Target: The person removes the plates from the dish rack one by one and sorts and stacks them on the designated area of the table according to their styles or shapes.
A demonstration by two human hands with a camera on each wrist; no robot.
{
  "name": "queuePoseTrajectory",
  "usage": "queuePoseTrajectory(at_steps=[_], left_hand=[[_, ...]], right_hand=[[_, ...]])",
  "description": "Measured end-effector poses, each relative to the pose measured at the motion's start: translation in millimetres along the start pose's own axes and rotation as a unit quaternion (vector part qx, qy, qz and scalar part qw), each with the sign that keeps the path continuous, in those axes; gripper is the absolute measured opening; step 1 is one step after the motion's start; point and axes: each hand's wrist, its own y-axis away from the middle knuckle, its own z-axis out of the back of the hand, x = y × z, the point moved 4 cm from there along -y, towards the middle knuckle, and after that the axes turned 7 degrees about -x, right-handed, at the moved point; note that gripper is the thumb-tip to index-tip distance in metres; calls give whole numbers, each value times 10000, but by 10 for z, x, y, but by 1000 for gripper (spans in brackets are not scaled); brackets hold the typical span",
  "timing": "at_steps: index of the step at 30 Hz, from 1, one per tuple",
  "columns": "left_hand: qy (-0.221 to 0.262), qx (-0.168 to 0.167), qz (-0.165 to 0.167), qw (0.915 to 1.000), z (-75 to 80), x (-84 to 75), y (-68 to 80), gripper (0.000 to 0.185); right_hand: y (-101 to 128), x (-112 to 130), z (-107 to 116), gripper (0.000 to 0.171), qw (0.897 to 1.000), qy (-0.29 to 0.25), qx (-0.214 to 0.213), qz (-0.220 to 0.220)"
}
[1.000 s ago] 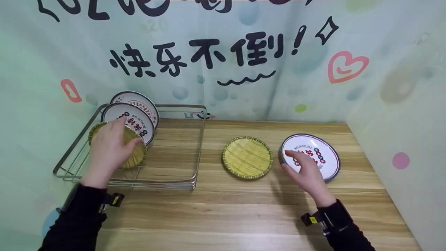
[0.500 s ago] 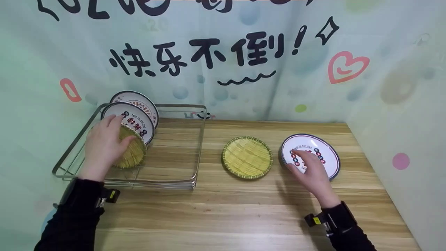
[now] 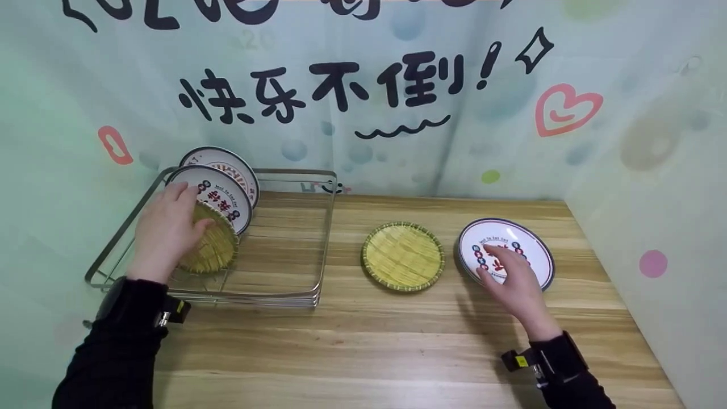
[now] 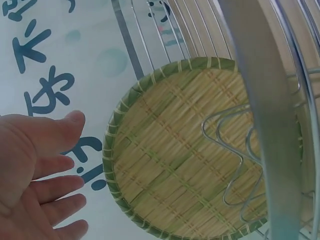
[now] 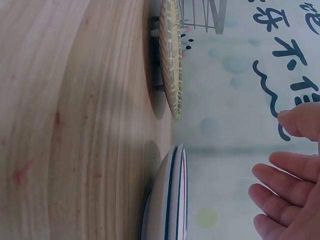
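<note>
A round woven bamboo tray leans upright in the wire rack, in front of two printed white plates. My left hand hovers at this tray's left side, partly covering it in the head view. In the left wrist view, a gap shows between the loose, extended fingers and the tray. My right hand is held over the near side of a stack of white plates with blue rims. Its fingers are relaxed and hold nothing; the right wrist view shows them apart from the stack.
Another round woven tray lies flat on the wooden table, between the rack and the plate stack. A printed cloth backdrop stands behind the table and continues along both sides.
My left hand has let go of the woven tray in the rack and drawn back leftward. The right hand has shifted slightly to the right over the plate stack.
</note>
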Motion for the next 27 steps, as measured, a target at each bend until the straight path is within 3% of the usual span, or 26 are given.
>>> queuePoseTrajectory(at_steps=[9, 27], left_hand=[[-222, 243, -1, 9995, -51, 54, -58, 68], [-705, 851, -381, 9931, -157, 78, -159, 66]], right_hand=[[35, -39, 22, 45, 10000, 17, -55, 9], [43, -51, 17, 45, 10000, 60, 6, -58]])
